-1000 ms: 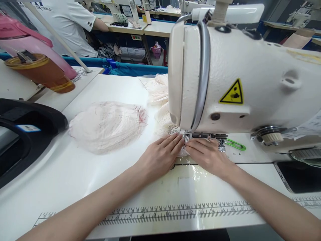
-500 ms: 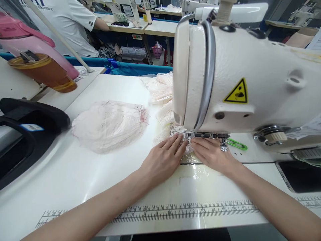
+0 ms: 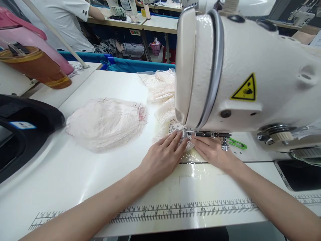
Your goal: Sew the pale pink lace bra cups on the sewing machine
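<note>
My left hand lies flat with its fingers stretched out, the fingertips on a small piece of pale lace fabric under the needle area of a white sewing machine. My right hand rests on the other side of that fabric, fingers extended and close together, its fingertips touching the right edge. A dark metal guide hides part of the right fingers. Behind the needle, more sheer pale fabric lies gathered on the table. Both thumbs are mostly hidden.
A pile of sheer pale pieces lies left of my hands. Further left are a black-handled iron, a brown cup and a pink bottle. A green clip and a phone lie right. A co-worker sits beyond.
The view has shifted slightly, so the machine head looks bigger and the left-side things sit further left. Both hands keep nearly the same place at the fabric.
</note>
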The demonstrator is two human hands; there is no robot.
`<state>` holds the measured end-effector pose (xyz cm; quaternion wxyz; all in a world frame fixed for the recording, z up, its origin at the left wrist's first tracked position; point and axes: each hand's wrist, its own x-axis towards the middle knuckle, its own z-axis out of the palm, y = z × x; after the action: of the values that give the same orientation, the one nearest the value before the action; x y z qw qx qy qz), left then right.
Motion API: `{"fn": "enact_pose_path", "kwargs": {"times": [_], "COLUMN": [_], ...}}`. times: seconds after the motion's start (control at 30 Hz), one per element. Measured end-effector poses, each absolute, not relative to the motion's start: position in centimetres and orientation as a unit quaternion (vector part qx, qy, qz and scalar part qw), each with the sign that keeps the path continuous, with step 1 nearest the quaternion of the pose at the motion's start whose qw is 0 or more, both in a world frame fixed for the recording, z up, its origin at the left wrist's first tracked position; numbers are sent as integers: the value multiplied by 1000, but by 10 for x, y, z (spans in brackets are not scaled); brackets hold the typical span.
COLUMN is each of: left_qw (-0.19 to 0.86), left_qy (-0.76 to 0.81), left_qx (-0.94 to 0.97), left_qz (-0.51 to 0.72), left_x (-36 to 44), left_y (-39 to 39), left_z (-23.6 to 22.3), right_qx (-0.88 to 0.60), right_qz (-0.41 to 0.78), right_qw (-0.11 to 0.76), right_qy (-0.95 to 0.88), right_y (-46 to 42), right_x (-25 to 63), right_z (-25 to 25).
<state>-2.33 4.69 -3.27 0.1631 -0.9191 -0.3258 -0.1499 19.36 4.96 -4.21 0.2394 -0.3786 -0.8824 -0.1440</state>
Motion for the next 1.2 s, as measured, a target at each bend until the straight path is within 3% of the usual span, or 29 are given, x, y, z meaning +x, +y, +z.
{"fn": "enact_pose_path", "kwargs": {"times": [0.37,0.7,1.0,1.2], "left_qw": [122,120,131,49], "left_qy": [-293,-269,-310,-362], "left_qx": [-930,-934,-919,-900], "left_qz": [-186,-202,-207,-236], "left_x": [-24,-27,-25,-27], "left_y": [51,57,54,45], "left_z": [-33,-28,-23,-17], "right_qx": [-370,-338,-342,-350], "right_qz": [-91,-116,-91,-43], "right_qw": [232,185,213,236], "right_qy": [-895,-915,-910,-905], "right_y": [53,51,51,47], "right_x": [197,194,187,182], "right_z": [-48,-45,-42,-40]}}
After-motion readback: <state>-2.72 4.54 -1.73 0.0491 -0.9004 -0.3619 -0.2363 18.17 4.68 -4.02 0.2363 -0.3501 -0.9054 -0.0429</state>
